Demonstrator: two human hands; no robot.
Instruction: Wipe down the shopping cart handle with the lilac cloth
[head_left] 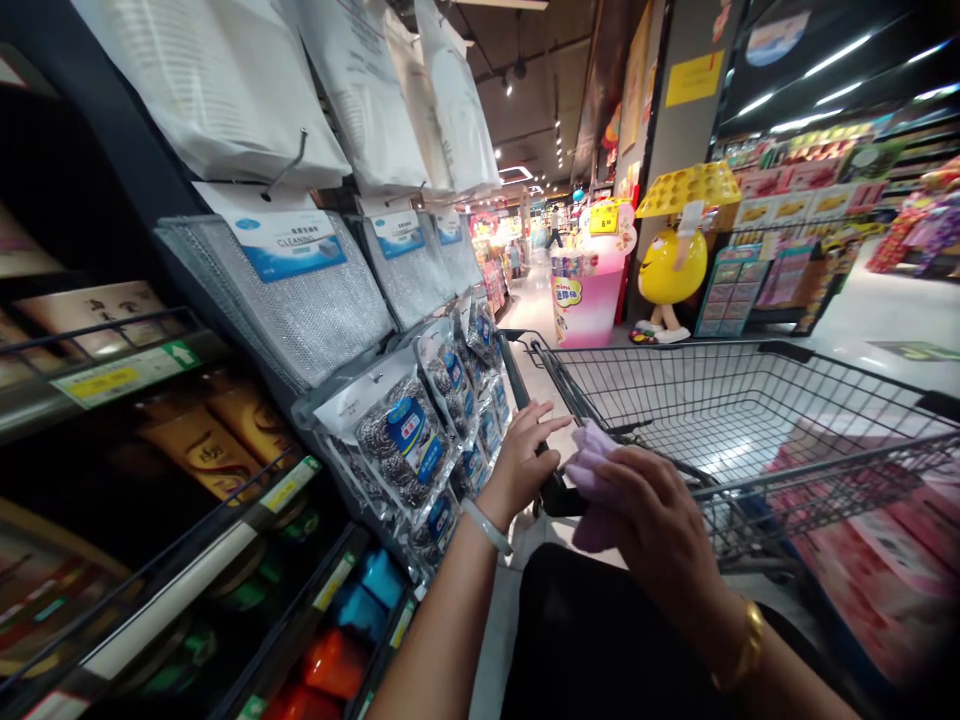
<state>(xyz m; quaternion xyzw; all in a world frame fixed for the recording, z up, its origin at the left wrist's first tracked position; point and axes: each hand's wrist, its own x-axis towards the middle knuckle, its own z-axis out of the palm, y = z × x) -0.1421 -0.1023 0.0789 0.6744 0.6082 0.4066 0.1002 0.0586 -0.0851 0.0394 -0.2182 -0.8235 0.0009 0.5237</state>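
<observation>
My right hand (660,515) has the purple cloth (591,450) pinched and bunched up, with my fingers folded over it and the crumpled top and a floppy bit at the bottom poking out. The cloth is right by the black handle (561,497) of the shopping cart (786,351), over on the side near my legs. It looks thin and soft, so I think it is very light and will squash down small with just a little squeeze. It can't break if I drop it, but a loose edge could flop out or catch on the cart's wires. The best place to hold it is the thick, bunched middle, because one thin corner would let the rest hang down. I don't think it is slippery, but I can't tell if it is wet. My left hand (529,455) has its fingers spread out over the handle, and I can't tell if they touch it. That handle looks hard and stiff, maybe smooth, so I would wrap my whole hand around it.
</observation>
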